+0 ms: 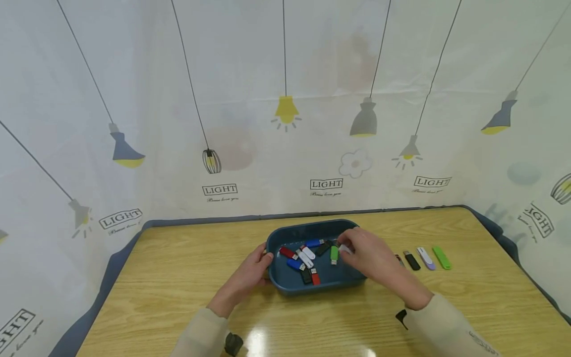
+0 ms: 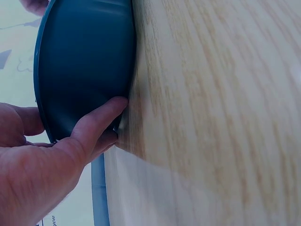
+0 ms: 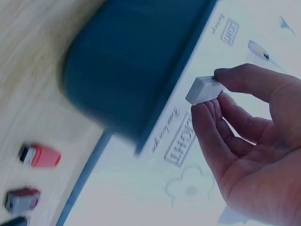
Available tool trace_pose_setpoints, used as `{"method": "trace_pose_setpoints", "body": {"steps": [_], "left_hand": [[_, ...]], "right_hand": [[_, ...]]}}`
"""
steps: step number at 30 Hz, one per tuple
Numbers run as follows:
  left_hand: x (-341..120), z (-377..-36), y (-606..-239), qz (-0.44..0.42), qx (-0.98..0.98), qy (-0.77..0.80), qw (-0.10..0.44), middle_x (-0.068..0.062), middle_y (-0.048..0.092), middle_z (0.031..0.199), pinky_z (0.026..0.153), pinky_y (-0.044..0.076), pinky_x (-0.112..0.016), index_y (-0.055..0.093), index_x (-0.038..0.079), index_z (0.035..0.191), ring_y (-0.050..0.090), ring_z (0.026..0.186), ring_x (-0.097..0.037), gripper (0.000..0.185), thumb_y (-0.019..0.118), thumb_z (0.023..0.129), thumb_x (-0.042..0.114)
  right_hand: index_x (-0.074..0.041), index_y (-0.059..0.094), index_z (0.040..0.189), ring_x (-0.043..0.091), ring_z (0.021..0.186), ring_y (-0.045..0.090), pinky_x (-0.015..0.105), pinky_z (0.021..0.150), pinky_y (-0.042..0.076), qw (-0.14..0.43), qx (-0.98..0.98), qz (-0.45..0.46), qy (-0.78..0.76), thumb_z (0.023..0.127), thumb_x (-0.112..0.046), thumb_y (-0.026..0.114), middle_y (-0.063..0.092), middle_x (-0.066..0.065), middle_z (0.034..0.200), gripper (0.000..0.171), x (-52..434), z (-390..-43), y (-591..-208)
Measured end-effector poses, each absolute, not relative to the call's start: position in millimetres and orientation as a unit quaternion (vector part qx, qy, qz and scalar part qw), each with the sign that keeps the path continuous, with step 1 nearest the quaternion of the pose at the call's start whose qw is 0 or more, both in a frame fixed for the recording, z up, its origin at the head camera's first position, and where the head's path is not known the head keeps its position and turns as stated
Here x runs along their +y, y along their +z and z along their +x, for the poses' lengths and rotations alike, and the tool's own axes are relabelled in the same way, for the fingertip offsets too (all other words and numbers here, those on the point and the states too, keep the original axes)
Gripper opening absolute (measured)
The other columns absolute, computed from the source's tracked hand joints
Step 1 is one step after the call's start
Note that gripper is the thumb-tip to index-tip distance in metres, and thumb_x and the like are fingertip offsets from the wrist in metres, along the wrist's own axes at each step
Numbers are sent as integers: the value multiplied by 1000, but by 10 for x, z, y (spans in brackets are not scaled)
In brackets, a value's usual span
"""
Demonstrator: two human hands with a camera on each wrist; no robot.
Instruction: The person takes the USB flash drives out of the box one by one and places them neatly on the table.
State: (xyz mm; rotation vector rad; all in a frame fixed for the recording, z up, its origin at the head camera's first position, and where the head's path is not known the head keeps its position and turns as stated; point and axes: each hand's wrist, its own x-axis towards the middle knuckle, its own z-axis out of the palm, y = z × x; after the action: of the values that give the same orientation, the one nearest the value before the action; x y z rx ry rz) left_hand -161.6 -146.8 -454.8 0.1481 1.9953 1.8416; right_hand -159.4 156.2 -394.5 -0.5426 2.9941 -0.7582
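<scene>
A dark blue tray (image 1: 285,287) sits mid-table with several USB sticks inside: red (image 1: 287,253), white (image 1: 307,256), blue (image 1: 294,264) and green (image 1: 333,254). My left hand (image 1: 254,270) grips the tray's left rim (image 2: 47,122), thumb on the outer wall (image 2: 84,61). Over the tray's right side, my right hand (image 1: 363,253) pinches a white USB stick (image 3: 203,89) between thumb and fingers (image 3: 209,120). The tray's wall (image 3: 127,66) shows blurred in the right wrist view.
On the wooden table (image 1: 178,277), right of the tray, lies a row of USB sticks: black (image 1: 412,261), lilac-white (image 1: 426,258), green (image 1: 441,258); a red one (image 3: 41,155) is nearest the tray. A printed curtain (image 1: 285,99) encloses the table.
</scene>
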Motion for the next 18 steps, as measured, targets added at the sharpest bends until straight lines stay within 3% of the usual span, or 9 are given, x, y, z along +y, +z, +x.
{"method": "trace_pose_setpoints", "body": {"steps": [11,18], "left_hand": [[-1471,-1618,-4559,53,722,658,207,-33,31,161,97,56,-56,17,0,163,52,131,-45,55,33,115,19],[-1475,-1625,-4570,57,720,658,211,-32,30,161,98,56,-54,16,0,164,53,131,-44,55,33,115,19]], "right_hand": [[0,72,111,21,87,66,42,73,59,-18,957,-115,-267,94,-11,72,71,6,98,20,2082,-1516,-3850],[2,71,110,23,86,67,38,69,57,-16,956,-99,-277,95,-12,71,71,7,97,21,2439,-1460,-3925]]}}
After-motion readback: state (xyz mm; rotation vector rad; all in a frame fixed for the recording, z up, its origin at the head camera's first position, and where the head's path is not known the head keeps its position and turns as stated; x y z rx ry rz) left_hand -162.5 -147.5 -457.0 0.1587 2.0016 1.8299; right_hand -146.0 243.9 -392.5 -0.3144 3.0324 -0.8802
